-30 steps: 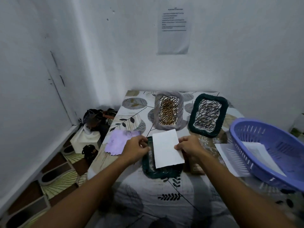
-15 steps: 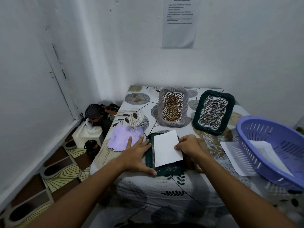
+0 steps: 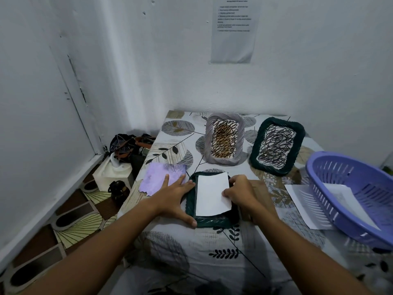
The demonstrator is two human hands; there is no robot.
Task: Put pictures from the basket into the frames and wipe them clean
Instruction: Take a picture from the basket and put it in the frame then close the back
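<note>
A dark green frame (image 3: 209, 221) lies flat on the table in front of me. A white picture sheet (image 3: 211, 195) lies face down on it. My left hand (image 3: 175, 194) lies flat with spread fingers against the frame's left edge, thumb at its near corner. My right hand (image 3: 241, 193) pinches the sheet's right edge with curled fingers. A purple basket (image 3: 340, 201) at the right holds more white sheets (image 3: 342, 199). A purple wiping cloth (image 3: 158, 179) lies left of the frame, under my left fingertips.
A grey frame (image 3: 224, 139) and a dark green frame (image 3: 276, 145), both holding scribble pictures, lean at the back of the table. A loose sheet (image 3: 302, 207) lies under the basket's rim. A brown backing board (image 3: 260, 192) lies under my right hand. Bags and a white box sit on the floor at left.
My left hand let go of the sheet's left edge and now lies flat against the frame's left side. The sheet came down onto the frame. My view has moved closer.
</note>
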